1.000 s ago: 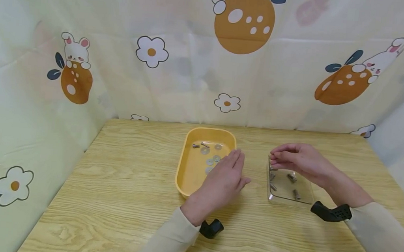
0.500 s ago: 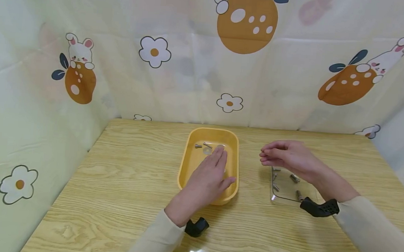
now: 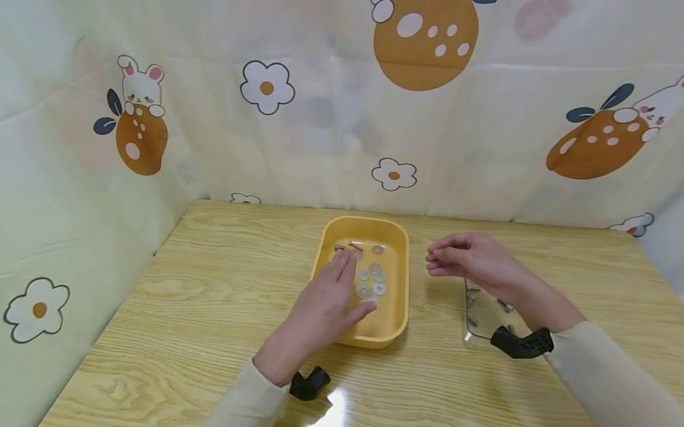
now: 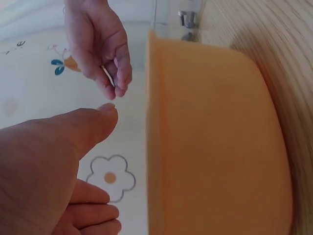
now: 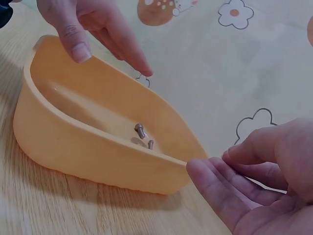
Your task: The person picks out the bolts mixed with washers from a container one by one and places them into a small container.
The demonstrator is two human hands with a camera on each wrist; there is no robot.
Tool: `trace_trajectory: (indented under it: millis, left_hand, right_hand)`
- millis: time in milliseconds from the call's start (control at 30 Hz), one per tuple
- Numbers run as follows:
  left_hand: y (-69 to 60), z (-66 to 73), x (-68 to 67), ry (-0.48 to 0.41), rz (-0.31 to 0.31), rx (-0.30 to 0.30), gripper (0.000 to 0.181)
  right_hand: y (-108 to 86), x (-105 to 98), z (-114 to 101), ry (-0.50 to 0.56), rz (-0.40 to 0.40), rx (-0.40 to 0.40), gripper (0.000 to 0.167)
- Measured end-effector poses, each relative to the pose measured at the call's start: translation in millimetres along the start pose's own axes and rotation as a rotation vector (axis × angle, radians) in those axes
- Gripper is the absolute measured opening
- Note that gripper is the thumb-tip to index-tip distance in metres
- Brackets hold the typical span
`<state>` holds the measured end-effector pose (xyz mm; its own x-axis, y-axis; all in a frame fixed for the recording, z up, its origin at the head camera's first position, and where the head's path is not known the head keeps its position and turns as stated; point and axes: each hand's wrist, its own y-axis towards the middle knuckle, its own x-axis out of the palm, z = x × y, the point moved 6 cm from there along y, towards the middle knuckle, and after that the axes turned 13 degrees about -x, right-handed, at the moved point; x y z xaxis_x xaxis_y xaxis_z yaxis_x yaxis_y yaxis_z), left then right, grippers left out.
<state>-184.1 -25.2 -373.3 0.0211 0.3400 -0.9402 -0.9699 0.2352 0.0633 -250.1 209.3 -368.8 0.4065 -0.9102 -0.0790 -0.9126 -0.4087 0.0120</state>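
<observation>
My left hand hovers over the left side of a yellow tray, fingers straight and thumb spread, holding nothing. Inside the tray lie two screws near the far end and several flat washers. Between the tray and a clear plastic box, my right hand is in the air with loosely bent fingers and the thumb close to them. Nothing shows between them in the right wrist view, where the tray's screws lie beyond the fingertips. Several screws lie in the box, partly hidden by the right arm.
Tray and box stand on a wood-grain table. A printed curtain hangs behind the table and along its left side. Black wrist mounts sit below both wrists.
My right hand has moved left, from above the clear box toward the yellow tray. The left hand has shifted left across the tray, uncovering the washers. The view has turned slightly left.
</observation>
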Motion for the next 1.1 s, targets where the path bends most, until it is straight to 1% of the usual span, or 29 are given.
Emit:
trace_trajectory:
  millis: [267,500,567,633,733,900,1100]
  left_hand:
    - [-6.0,-19.0,1.3,-0.003,-0.013,-0.052,0.097]
    - [-9.8,-34.1,5.0,-0.015,-0.058,-0.121,0.103]
    - [-10.9,-37.4,5.5,-0.018,-0.069,-0.132,0.107]
    - [-11.8,-40.0,5.6,-0.021,-0.076,-0.139,0.11]
    - [-13.5,-42.4,4.9,-0.028,-0.074,-0.133,0.115]
    - [-14.8,-46.9,5.4,-0.044,-0.091,-0.142,0.124]
    - [-14.7,-47.8,5.9,-0.065,-0.095,-0.137,0.129]
  right_hand:
    - [16.9,12,4,0.006,-0.004,-0.002,0.036]
    - [31.5,23,6,-0.008,-0.014,0.001,0.037]
    - [34.7,25,7,-0.013,-0.015,0.003,0.038]
    - [37.1,26,8,-0.017,-0.013,0.007,0.038]
    - [40.3,28,9,-0.014,-0.013,0.007,0.038]
    - [48.8,36,10,-0.026,-0.018,0.013,0.037]
    - [61.1,47,11,-0.037,-0.024,0.02,0.036]
